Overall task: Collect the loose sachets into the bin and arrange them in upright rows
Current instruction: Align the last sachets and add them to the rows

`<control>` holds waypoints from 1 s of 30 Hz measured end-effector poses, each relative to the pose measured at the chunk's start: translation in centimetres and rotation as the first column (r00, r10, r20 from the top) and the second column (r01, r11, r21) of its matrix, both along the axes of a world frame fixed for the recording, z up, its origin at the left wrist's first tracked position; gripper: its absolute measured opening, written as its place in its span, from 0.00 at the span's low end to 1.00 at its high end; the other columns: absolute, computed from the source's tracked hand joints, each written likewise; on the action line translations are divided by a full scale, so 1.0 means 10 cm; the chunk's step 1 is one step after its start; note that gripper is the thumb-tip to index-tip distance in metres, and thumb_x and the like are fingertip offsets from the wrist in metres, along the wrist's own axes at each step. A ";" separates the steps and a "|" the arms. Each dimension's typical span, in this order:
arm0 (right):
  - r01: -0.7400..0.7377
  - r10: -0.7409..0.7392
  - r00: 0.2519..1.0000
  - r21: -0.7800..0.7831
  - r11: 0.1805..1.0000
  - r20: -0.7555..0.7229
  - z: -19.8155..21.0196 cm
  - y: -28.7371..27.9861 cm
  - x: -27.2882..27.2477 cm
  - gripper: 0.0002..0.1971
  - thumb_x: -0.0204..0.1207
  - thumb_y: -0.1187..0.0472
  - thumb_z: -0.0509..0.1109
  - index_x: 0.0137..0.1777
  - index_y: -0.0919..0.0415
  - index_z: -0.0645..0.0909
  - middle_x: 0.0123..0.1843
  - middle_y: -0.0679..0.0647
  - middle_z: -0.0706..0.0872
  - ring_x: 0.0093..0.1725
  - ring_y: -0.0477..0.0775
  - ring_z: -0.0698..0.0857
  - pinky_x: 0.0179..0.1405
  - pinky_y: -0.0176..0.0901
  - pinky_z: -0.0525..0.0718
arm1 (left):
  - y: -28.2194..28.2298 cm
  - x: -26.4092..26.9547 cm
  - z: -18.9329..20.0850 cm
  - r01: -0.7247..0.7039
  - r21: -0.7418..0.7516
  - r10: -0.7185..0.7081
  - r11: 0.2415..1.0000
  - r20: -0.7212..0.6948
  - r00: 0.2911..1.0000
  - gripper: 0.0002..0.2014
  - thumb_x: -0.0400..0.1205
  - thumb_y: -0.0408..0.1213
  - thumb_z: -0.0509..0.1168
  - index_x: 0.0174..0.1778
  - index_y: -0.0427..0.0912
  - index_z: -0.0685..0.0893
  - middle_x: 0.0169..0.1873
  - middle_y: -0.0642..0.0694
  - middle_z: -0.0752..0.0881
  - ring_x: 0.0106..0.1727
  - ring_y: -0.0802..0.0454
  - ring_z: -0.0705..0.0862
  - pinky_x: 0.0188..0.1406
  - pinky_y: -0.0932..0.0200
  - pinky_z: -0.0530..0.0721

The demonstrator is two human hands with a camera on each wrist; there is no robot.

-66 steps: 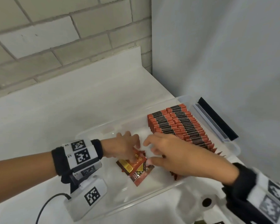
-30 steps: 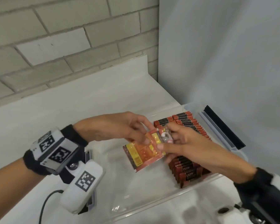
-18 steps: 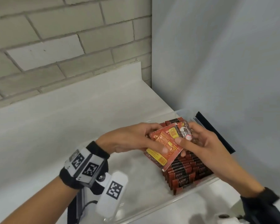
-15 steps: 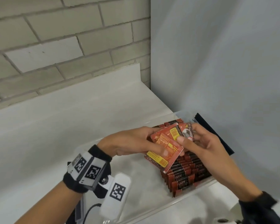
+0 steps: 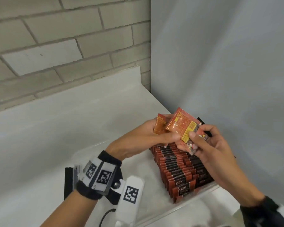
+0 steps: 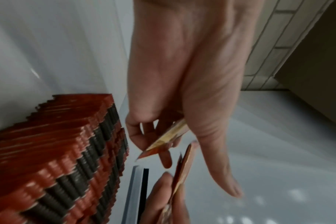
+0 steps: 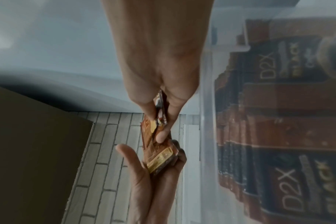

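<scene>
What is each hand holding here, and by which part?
Loose sachets, raised above the bin. The left hand grips their left side; the right hand pinches the lower right corner of the front sachet.

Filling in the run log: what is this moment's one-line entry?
left hand: holds sachets | right hand: pinches same sachets | bin: two upright rows | stage: squaring sachets above rows

Sachets (image 5: 181, 126) glossy foil; bin (image 5: 208, 193) clear smooth plastic; brick wall (image 5: 56, 46) rough, matt; wrist strap (image 5: 87, 190) black cloth.
</scene>
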State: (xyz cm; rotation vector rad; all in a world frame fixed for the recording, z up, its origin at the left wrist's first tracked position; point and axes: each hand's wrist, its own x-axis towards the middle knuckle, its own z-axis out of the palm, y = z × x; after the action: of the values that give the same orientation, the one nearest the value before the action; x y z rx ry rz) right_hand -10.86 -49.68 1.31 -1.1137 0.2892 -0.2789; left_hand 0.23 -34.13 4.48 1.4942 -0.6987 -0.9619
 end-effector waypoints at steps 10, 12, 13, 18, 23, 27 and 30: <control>-0.116 0.097 0.990 -0.201 0.973 -0.101 0.00 0.04 -0.02 0.23 0.65 0.56 0.77 0.55 0.60 0.71 0.50 0.60 0.90 0.47 0.60 0.91 0.41 0.43 0.89 | -0.21 -0.17 -0.16 -0.170 -0.202 0.113 0.964 -0.267 0.957 0.21 0.85 0.28 0.60 0.74 0.44 0.75 0.66 0.38 0.83 0.66 0.42 0.83 0.64 0.52 0.82; -0.123 0.111 0.991 -0.202 0.972 -0.072 0.00 0.04 -0.04 0.20 0.68 0.62 0.72 0.57 0.63 0.70 0.48 0.58 0.91 0.46 0.57 0.91 0.41 0.40 0.87 | -0.25 -0.20 -0.19 -0.202 -0.239 0.117 0.950 -0.328 0.937 0.22 0.84 0.26 0.60 0.75 0.42 0.74 0.67 0.38 0.83 0.67 0.43 0.82 0.63 0.53 0.82; -0.127 0.118 0.992 -0.210 0.969 -0.054 0.00 0.04 -0.04 0.19 0.68 0.64 0.72 0.57 0.64 0.70 0.48 0.57 0.90 0.47 0.56 0.90 0.42 0.40 0.87 | -0.26 -0.21 -0.20 -0.219 -0.248 0.124 0.944 -0.348 0.929 0.22 0.84 0.26 0.60 0.75 0.42 0.73 0.67 0.37 0.82 0.67 0.43 0.82 0.64 0.52 0.82; -0.114 0.113 0.993 -0.298 0.948 -0.023 0.00 0.03 -0.06 0.19 0.65 0.67 0.75 0.53 0.66 0.71 0.51 0.55 0.89 0.48 0.59 0.91 0.41 0.41 0.88 | -0.30 -0.25 -0.22 -0.229 -0.264 0.126 0.937 -0.355 0.926 0.25 0.84 0.25 0.59 0.76 0.46 0.72 0.66 0.38 0.82 0.67 0.43 0.82 0.66 0.51 0.81; -0.008 0.005 1.000 -0.559 0.829 -0.006 -0.07 0.05 -0.05 0.34 0.56 0.44 0.84 0.56 0.51 0.69 0.55 0.38 0.83 0.55 0.47 0.84 0.52 0.37 0.84 | -0.28 -0.25 -0.20 -0.216 -0.243 0.150 0.945 -0.264 0.953 0.24 0.84 0.24 0.59 0.74 0.50 0.75 0.63 0.39 0.85 0.65 0.45 0.83 0.66 0.49 0.81; 0.088 -0.042 0.996 -0.808 0.583 0.078 -0.12 0.12 -0.07 0.51 0.46 0.27 0.77 0.68 0.24 0.52 0.63 0.31 0.63 0.68 0.35 0.67 0.63 0.17 0.65 | -0.30 -0.26 -0.10 -0.217 -0.235 0.154 0.947 -0.260 0.953 0.23 0.85 0.23 0.56 0.74 0.47 0.74 0.56 0.45 0.89 0.60 0.50 0.86 0.60 0.57 0.84; 0.162 -0.054 0.987 -0.900 0.405 0.153 -0.15 0.13 -0.09 0.55 0.51 0.29 0.76 0.75 0.23 0.45 0.69 0.38 0.55 0.78 0.50 0.58 0.76 0.32 0.61 | -0.31 -0.20 -0.04 -0.224 -0.239 0.156 0.945 -0.272 0.950 0.23 0.84 0.21 0.54 0.74 0.44 0.70 0.52 0.38 0.88 0.55 0.45 0.87 0.62 0.53 0.83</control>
State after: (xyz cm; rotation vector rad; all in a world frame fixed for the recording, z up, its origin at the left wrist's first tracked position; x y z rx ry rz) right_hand -11.73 -48.33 -0.22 -2.2009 0.0894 -0.6637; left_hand -1.74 -37.18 4.06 1.1555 -0.4690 -0.8505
